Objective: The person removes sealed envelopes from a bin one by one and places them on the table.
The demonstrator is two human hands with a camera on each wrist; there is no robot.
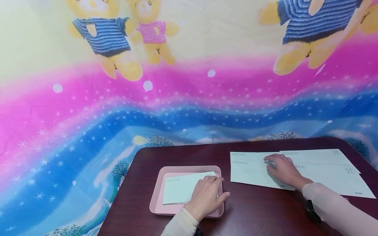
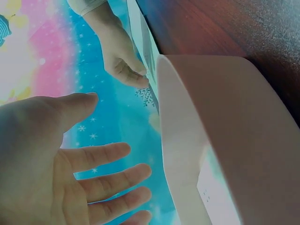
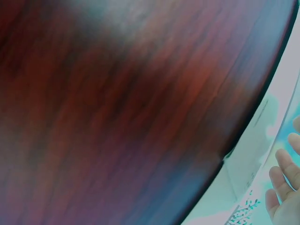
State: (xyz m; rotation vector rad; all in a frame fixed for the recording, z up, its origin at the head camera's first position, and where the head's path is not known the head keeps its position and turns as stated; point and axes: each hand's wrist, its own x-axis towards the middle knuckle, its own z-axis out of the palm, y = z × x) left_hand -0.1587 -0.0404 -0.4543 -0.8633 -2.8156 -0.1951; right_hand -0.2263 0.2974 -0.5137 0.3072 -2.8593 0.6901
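White envelopes [image 1: 178, 191] printed with small postcode boxes lie in a shallow pink tray [image 1: 156, 196]. Over the tray's right part is my left hand [image 1: 203, 195], fingers extended and slightly bent; in the left wrist view its fingers are spread, with nothing held. To the right, more envelopes [image 1: 251, 172] lie overlapping on the table. My right hand [image 1: 282, 168] is over them, its fingers loosely bent. The right wrist view shows the right hand [image 3: 286, 201] at the edge with fingers apart, gripping nothing. Whether its fingertips touch the paper I cannot tell.
The dark red-brown wooden table [image 1: 189, 156] has rounded corners. Behind it hangs a cloth [image 1: 189, 88] printed with bears, snowflakes and trees. The tray's raised rim stands between the left hand's envelopes and those on the right.
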